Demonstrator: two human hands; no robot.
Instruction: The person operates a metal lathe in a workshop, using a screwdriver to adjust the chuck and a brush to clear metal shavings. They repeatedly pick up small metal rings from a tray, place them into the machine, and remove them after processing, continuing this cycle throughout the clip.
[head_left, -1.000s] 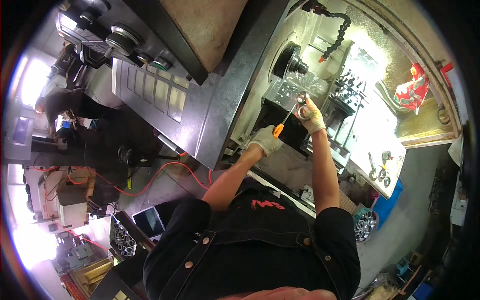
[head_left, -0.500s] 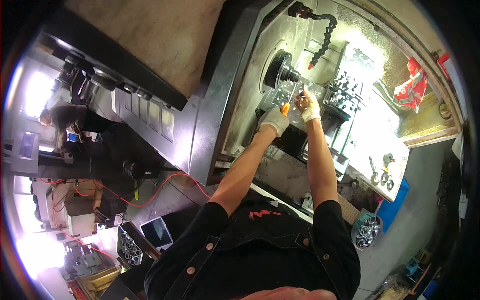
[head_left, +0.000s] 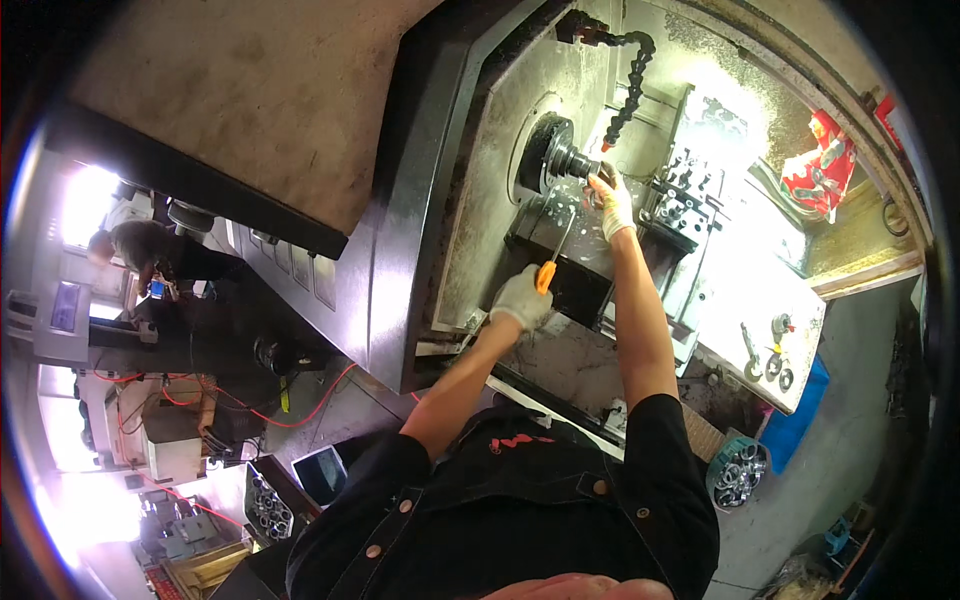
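My left hand (head_left: pixel 522 300), in a pale work glove, is closed round the orange handle of a hand tool (head_left: pixel 545 277). Its thin metal shaft points up and away, with what looks like a bent tip. My right hand (head_left: pixel 614 208), in a whitish glove with bare fingertips showing, is at the outer end of the lathe spindle (head_left: pixel 568 160). Its fingers are closed on a small metal ring, mostly hidden by the hand; whether the ring touches the spindle I cannot tell.
A black jointed coolant hose (head_left: pixel 636 85) hangs above my right hand. Right of it lies a tool block (head_left: pixel 685 205) on the lathe slide. Loose tools (head_left: pixel 752 350) rest on the tray, and a green basket (head_left: pixel 740 472) holds metal rings. Another person (head_left: pixel 160 250) stands far left.
My left hand has drawn back toward me and left with the orange-handled tool, away from the right. My right hand has moved up, bringing the ring to the spindle's end.
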